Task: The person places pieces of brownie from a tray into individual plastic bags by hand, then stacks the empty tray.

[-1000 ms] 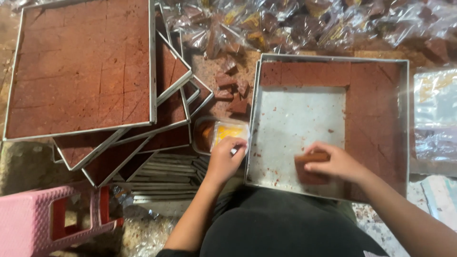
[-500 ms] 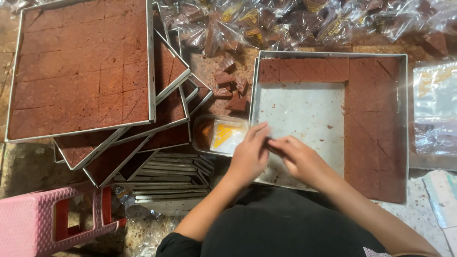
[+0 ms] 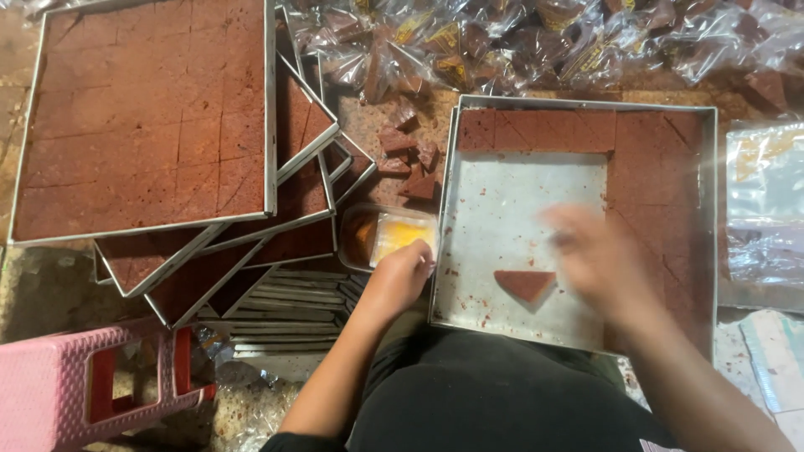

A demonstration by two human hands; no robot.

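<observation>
The large full tray of scored brown cake lies at upper left on a skewed stack of similar trays. To its right the working tray is part emptied: cake remains along the top and right side, bare lining shows in the middle. Sealed clear bags of cake pieces lie along the top, a pink stool at lower left.

Change noted: half a second ago both hands met over the tray's near edge. They are now apart. The right hand is motion-blurred above the bare lining; whether spread or pinching, I cannot tell. The left hand, loosely curled, rests at the small clear tub beside the tray's left rim. One triangular cake piece lies loose on the lining, unheld, between the hands.
</observation>
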